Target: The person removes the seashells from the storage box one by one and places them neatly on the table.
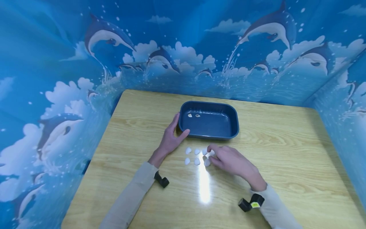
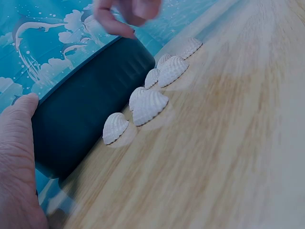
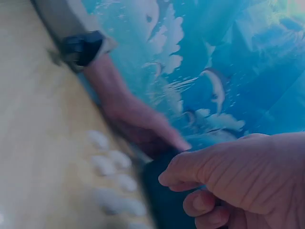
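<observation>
A blue tray [image 1: 209, 120] is steadied at its near-left corner by the left hand [image 1: 171, 136], fingers straight, thumb along the near wall. White shells [image 1: 192, 156] are laid just before it; two [image 1: 193, 115] are already inside. One shell looks pinched under the curled fingers of the right hand [image 1: 230, 160]. A clean lift, neighbours undisturbed, is judged best. The pinch itself is hidden, and the right-wrist view is blurred.

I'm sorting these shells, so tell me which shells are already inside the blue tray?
The two small shells lying side by side in the far left corner of the blue tray. All the other shells lie on the table.
</observation>
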`<state>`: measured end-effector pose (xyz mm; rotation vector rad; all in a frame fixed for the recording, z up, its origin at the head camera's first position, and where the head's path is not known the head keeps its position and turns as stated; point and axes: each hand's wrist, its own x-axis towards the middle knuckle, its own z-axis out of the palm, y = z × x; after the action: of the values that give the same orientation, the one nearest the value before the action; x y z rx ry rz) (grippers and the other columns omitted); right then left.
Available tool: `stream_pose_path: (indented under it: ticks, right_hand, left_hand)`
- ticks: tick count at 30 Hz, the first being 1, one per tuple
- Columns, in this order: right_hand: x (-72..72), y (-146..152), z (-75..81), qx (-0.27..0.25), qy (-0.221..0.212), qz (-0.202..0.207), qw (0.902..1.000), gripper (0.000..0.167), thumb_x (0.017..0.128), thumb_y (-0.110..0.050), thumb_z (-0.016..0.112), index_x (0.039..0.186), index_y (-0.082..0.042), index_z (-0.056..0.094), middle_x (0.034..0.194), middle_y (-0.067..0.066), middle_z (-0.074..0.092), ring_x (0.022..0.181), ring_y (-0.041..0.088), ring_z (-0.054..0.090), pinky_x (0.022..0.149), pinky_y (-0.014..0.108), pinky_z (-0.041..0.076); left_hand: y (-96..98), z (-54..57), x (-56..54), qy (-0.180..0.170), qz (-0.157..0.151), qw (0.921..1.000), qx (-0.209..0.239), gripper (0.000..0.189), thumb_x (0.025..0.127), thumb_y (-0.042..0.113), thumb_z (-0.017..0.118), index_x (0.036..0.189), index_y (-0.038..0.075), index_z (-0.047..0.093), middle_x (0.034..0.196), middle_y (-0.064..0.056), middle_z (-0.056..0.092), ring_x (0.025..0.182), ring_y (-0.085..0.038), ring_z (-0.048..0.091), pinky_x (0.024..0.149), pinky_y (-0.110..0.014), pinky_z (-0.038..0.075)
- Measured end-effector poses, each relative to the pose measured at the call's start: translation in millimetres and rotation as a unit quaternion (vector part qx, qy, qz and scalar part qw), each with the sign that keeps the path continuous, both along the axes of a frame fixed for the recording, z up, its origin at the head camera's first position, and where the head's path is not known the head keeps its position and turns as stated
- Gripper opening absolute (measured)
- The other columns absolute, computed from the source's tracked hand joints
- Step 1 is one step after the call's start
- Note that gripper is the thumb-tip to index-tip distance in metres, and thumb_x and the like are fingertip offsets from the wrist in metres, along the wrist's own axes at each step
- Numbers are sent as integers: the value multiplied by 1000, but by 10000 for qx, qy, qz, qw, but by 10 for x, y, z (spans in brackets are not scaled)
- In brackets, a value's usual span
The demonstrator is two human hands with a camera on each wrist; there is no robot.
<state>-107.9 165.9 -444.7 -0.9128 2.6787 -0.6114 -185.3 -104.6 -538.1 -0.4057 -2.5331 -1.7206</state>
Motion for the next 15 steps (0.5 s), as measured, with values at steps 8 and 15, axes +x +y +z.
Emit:
stream_pose_path:
  ticks: [8, 15]
  right_hand:
    - [-295, 6, 296, -135, 516, -3, 9986, 19, 102, -13, 66, 120, -5, 66, 73, -9, 60, 51, 2, 41, 47, 22, 38]
    - [-585, -36, 222, -242, 519, -83, 9983, 18, 104, -15, 62, 119, -6, 66, 67, -9, 58, 53, 4, 47, 48, 25, 43]
  left_hand:
    - [1, -9, -7, 34, -26, 10000, 0, 90, 100, 42, 68, 168, 9, 18, 175, -9, 17, 159, -16, 16, 129, -42, 21]
    - [5, -10, -6, 55, -16, 10000, 10, 90, 100, 41, 69, 168, 11, 18, 174, -10, 18, 159, -17, 17, 129, -43, 22]
